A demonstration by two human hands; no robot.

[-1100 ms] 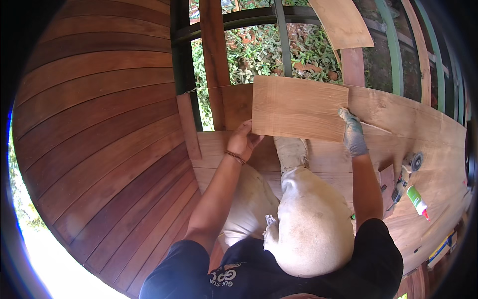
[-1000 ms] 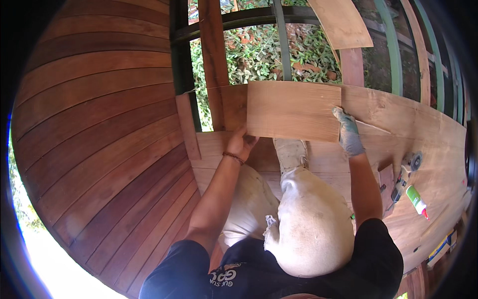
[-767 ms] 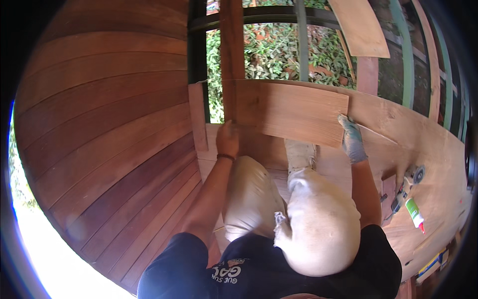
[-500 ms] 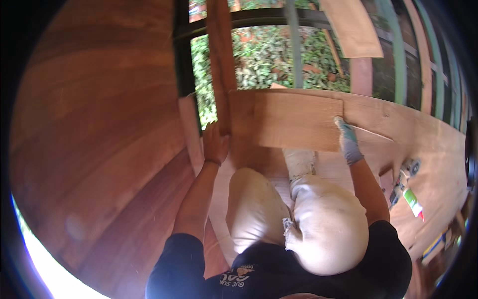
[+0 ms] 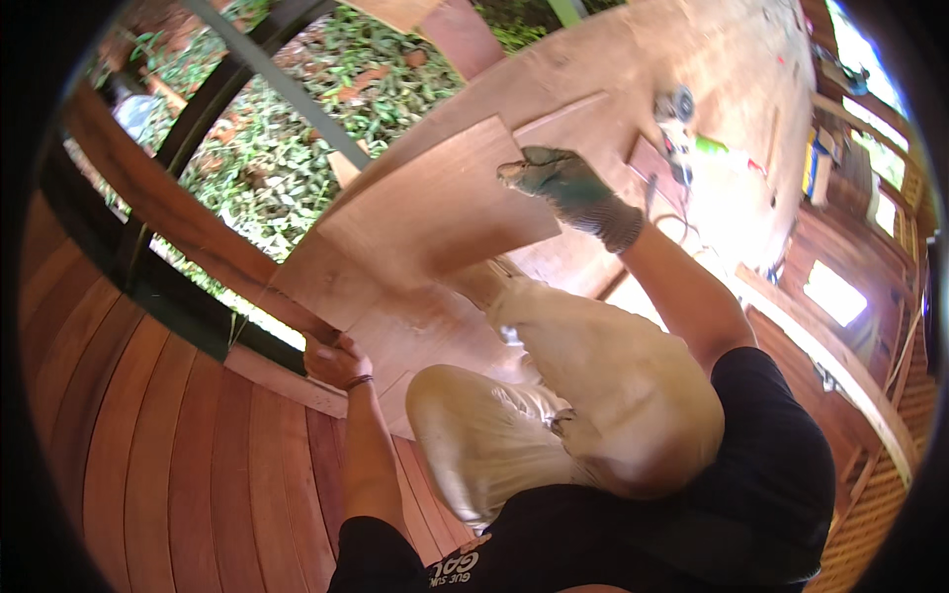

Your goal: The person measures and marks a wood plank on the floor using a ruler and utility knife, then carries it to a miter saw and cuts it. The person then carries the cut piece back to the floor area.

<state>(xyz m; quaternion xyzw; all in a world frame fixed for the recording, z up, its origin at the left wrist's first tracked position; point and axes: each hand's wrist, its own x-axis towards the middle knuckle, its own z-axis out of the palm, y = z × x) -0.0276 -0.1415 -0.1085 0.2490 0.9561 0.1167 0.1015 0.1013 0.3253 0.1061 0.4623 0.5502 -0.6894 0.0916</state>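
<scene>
Person is working with two hands over one plywood sheet [image 5: 613,64]. Right hand [image 5: 565,188], gloved, is gripping one rectangular board [image 5: 435,198] by its right end, thumb on top. Board is sitting over the sheet, along its greenery-side edge; can't tell if fully resting. Left hand [image 5: 336,362], bare, is curling at the near end of one long brown beam [image 5: 198,233], by the sheet's left corner; grip unclear. One thin strip [image 5: 561,115] is lying just beyond the board; one grinder [image 5: 675,128], one reddish block [image 5: 655,158], one glare-blurred green bottle [image 5: 709,145] are lying farther right.
</scene>
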